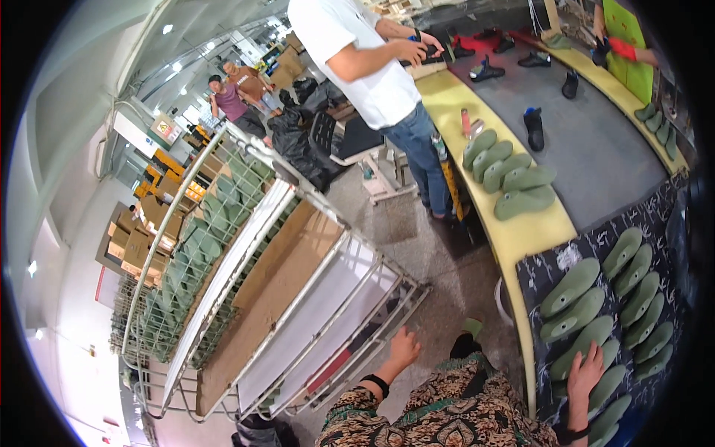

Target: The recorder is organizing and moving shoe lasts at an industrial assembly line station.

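Observation:
My right hand lies over the green shoe lasts at the lower right, its fingers apart and touching them. Whether it grips one of them is not shown, but the fingers look loosely spread. These lasts lie sole up in two rows, with more of the same kind in the row farther right. They rest on a dark patterned sheet. Beside the wire cart, my left hand hangs in the air with fingers slightly bent and nothing in it.
A wire-sided cart with cardboard layers and green lasts stands left. A grey conveyor with yellow edges carries black shoes. A person in a white shirt stands ahead; another person's red sleeve shows far right.

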The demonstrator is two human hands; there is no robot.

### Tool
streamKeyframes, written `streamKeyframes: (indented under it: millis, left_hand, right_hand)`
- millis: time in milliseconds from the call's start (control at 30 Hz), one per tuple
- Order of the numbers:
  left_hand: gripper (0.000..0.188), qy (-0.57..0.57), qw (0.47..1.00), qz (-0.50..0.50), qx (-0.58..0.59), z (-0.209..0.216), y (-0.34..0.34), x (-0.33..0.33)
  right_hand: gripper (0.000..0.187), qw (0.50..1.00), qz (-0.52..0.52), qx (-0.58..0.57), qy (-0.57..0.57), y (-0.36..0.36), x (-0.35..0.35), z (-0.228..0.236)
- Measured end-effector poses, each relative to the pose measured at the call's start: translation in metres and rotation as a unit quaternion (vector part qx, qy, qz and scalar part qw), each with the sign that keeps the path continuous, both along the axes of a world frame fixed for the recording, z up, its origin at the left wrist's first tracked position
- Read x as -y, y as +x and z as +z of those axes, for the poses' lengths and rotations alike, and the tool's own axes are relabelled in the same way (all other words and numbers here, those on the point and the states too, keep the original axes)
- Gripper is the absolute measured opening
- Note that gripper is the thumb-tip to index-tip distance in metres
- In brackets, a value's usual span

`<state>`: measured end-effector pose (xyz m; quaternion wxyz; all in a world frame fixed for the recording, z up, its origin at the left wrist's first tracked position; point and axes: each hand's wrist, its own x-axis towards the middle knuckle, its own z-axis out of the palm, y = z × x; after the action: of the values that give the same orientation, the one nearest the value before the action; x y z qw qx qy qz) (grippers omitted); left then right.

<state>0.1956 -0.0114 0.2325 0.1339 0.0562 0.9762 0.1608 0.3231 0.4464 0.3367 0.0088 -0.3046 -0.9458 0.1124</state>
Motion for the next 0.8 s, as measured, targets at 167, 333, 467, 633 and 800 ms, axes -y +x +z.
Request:
streamKeyframes:
  millis: [167, 333, 467, 633, 800]
  left_hand:
    - [0.031, -0.010, 0.999, 0.043, 0.027, -0.013, 0.055, 0.044]
    - [0.034, 0.092, 0.994, -0.018, 0.048, 0.004, 0.027, 0.016]
    - [0.033, 0.210, 0.973, -0.099, -0.013, -0.009, 0.026, 0.035]
    - [0.031, 0.181, 0.979, -0.097, 0.015, -0.031, 0.071, 0.157]
    - [0.032, 0.086, 0.990, -0.057, 0.093, -0.072, 0.110, 0.239]
  right_hand:
    - [0.047, 0.999, 0.032, 0.007, 0.011, -0.013, 0.003, -0.002]
    - [0.043, 0.988, 0.029, -0.152, 0.018, 0.025, 0.000, 0.006]
    - [0.038, 0.978, 0.014, -0.208, -0.013, 0.000, 0.092, 0.042]
    - [0.042, 0.960, 0.233, -0.142, -0.066, -0.016, 0.225, 0.004]
    - [0.039, 0.890, 0.340, 0.137, -0.272, -0.001, 0.291, -0.039]
